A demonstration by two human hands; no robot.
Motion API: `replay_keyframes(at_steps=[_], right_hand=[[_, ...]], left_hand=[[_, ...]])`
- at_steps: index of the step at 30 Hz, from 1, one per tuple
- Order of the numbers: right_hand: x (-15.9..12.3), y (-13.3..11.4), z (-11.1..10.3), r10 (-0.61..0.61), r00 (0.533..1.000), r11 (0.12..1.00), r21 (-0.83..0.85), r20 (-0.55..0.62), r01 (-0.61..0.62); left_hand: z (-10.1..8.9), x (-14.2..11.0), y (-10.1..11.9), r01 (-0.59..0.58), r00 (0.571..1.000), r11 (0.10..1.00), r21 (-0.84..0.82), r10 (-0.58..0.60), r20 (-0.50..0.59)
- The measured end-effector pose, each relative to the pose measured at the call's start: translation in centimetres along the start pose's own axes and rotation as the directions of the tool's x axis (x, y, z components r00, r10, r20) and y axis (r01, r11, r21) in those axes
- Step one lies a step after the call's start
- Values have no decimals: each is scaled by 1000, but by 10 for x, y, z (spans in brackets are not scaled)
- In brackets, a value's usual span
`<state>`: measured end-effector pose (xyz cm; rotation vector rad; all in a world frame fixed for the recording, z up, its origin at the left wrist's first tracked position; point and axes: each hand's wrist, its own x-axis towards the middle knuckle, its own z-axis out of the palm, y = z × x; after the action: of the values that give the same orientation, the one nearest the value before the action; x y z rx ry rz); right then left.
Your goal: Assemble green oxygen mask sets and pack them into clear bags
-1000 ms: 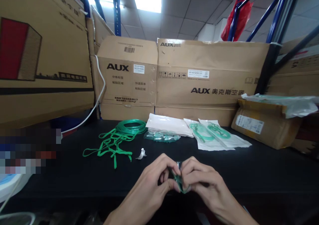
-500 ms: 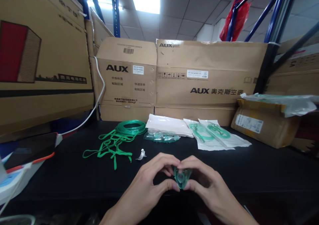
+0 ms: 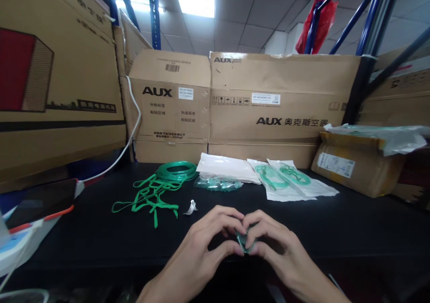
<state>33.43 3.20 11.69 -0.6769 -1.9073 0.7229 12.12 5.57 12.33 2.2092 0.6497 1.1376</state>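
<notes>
Near the table's front edge, a translucent green oxygen mask [image 3: 241, 240] is pinched between my two hands. My left hand [image 3: 210, 238] closes on its left side, thumb below and fingers above. From the right, my right hand [image 3: 277, 238] grips it the same way, with fingertips bent over its front. Most of the mask is hidden behind my fingers. Small silvery metal strips [image 3: 191, 208] lie left of my hands. Beyond them are loose green elastic straps [image 3: 157, 204] and a coil of green tubing [image 3: 176, 172].
Clear green plastic masks [image 3: 218, 184] lie at the back, before a stack of white pouches [image 3: 228, 166]. Two filled pouches [image 3: 289, 191] with green tubing sit to their right. A taped carton [image 3: 356, 168] stands at right; large cardboard boxes [image 3: 268, 110] wall the back. A phone [image 3: 47, 202] lies left.
The fingers of my right hand have bent down over the front of the mask, covering more of it. My left hand's fingers have shifted slightly; both hands still hold the mask.
</notes>
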Motion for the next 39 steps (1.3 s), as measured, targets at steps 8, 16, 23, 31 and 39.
replay_keyframes(at_steps=[8, 16, 23, 31, 39], right_hand=[[1, 3, 2, 38, 999, 996, -80, 22, -36], [-5, 9, 2, 55, 998, 981, -185, -14, -56], [-11, 25, 4, -102, 988, 886, -462, -115, 37], [-9, 31, 9, -278, 959, 723, -647, 51, 243], [-7, 29, 9, -262, 958, 703, -657, 116, 272]], left_hand=[[1, -5, -7, -137, 990, 982, 129, 131, 56], [3, -9, 7, -149, 988, 932, 331, 152, 18], [6, -7, 5, -66, 980, 965, 253, 110, -167], [2, -9, -2, -8, 993, 969, 247, 37, -115], [-29, -7, 5, 83, 996, 900, 428, -88, -7]])
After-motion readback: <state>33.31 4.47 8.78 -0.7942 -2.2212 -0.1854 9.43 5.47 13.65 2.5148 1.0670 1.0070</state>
